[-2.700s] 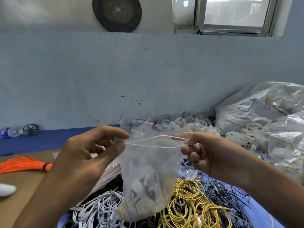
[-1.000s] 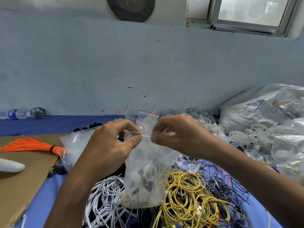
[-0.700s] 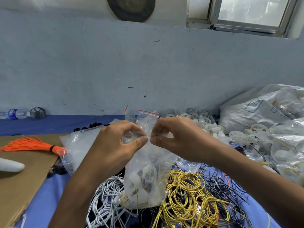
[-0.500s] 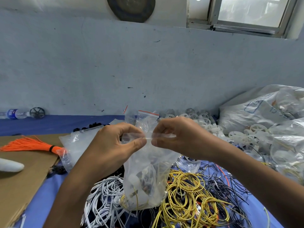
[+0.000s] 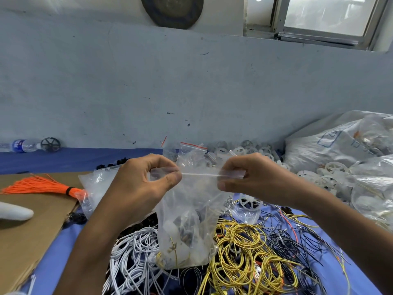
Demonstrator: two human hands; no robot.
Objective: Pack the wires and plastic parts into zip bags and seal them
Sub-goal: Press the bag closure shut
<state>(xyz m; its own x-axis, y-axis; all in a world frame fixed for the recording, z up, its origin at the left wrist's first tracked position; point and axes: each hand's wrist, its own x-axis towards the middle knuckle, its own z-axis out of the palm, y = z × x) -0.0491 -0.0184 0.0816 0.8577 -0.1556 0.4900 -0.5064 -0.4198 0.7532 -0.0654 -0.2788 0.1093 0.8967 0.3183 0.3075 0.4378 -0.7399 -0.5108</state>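
The pale blue wall rises behind the zip bag, with a window high to the bag's right. A blue cloth lies under the bag. A bulging white sack sits to the right of the bag and further back, and a brown cardboard sheet lies well to the bag's left. Yellow wires are heaped just right of the bag's base, white wires just left of it, and black wires further right. The clear bag hangs upright, its bottom resting on the wires, with white plastic parts, small dark bits and a strand of yellow wire inside. The left hand pinches the left end of the bag's top strip between thumb and forefinger; the right hand pinches the right end likewise, and the strip runs taut as one line between them. White plastic wheels pile behind the bag. An orange wire bundle lies far left of the bag, with a water bottle and a black wheel beyond it by the wall
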